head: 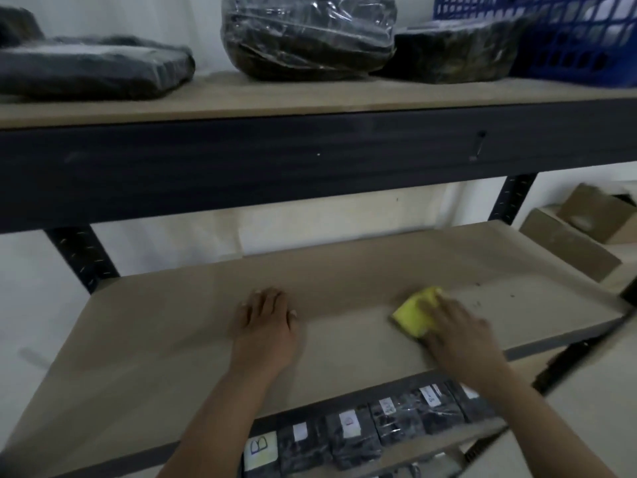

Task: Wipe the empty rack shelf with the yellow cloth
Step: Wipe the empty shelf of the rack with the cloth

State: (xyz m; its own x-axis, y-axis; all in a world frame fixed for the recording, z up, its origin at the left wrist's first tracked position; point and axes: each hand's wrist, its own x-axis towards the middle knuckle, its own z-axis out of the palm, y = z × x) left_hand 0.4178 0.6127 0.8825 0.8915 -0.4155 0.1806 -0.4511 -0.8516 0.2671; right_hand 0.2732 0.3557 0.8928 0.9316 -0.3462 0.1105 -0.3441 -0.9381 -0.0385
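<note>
The right hand (458, 331) presses the folded yellow cloth (415, 313) flat on the right part of the empty rack shelf (172, 339), fingers closed over it; the left hand (265, 322) rests open, palm down, mid-shelf; the cloth looks soft and light, best held from above with a spread palm; dark specks (482, 294) lie just beyond.

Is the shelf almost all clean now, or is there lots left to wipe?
Partly done, it seems. The shelf looks speck-free on its left side. The right hand presses the yellow cloth down mid-wipe, while the left hand rests flat. Dark crumbs still lie past the cloth on the right, so that end is left.
</note>
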